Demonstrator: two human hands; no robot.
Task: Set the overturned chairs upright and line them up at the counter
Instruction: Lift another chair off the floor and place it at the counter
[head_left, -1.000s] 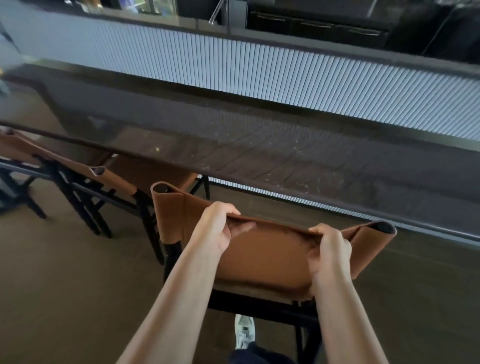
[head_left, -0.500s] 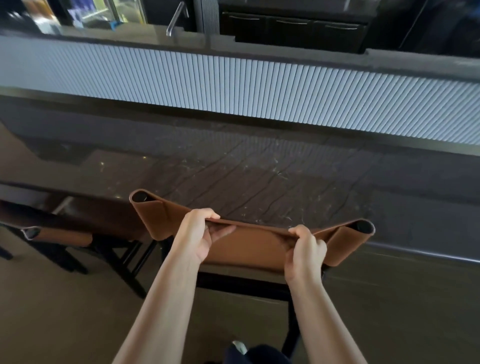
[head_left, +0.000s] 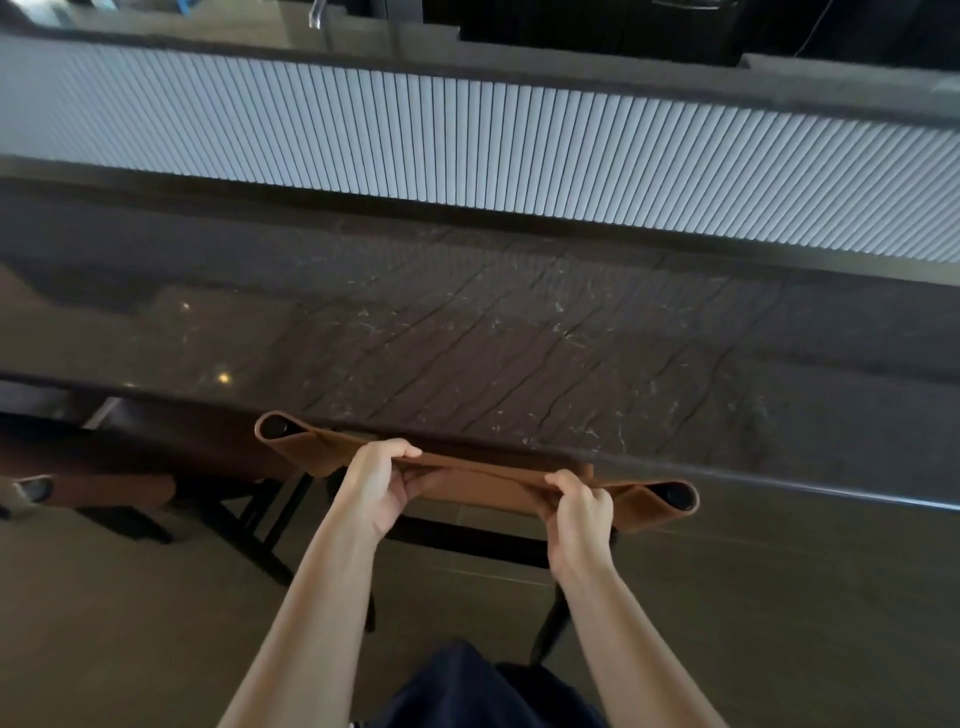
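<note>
Chair (head_left: 488, 486) backrest gripped: left hand (head_left: 376, 486), right hand (head_left: 579, 512), arms extended.

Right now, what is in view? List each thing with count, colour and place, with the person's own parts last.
held chair: one, tan leather back on a black frame, centre, at the counter's near edge
second chair: one, same tan and black, far left by the counter
counter: one, dark veined stone, across the middle
fluted panel: one, pale grey, behind the counter
floor: brownish tiles, below
dark clothing: navy, bottom centre
left hand: grips the held chair's top edge
right hand: grips the same edge, further right
</note>
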